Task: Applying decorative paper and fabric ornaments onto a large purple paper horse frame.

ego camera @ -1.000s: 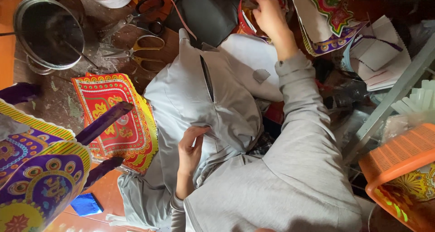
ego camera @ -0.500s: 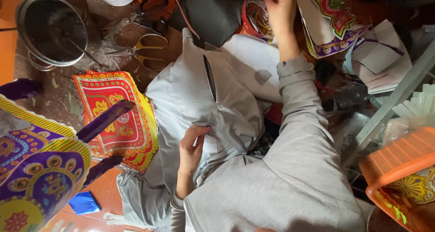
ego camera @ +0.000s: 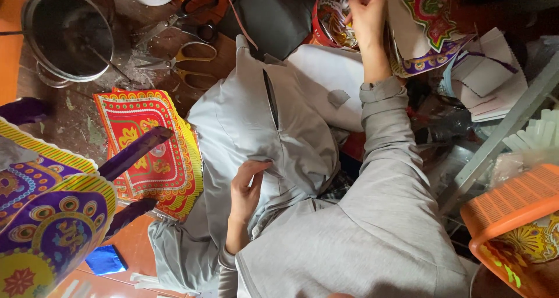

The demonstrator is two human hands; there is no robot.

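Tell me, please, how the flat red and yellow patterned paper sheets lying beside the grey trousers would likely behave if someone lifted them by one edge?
The red and yellow patterned paper sheets look thin and flat, so they would probably droop and feel light. They lie as a stack with offset edges, so single sheets may slide apart. The scalloped border looks liable to crease or tear if pinched hard.
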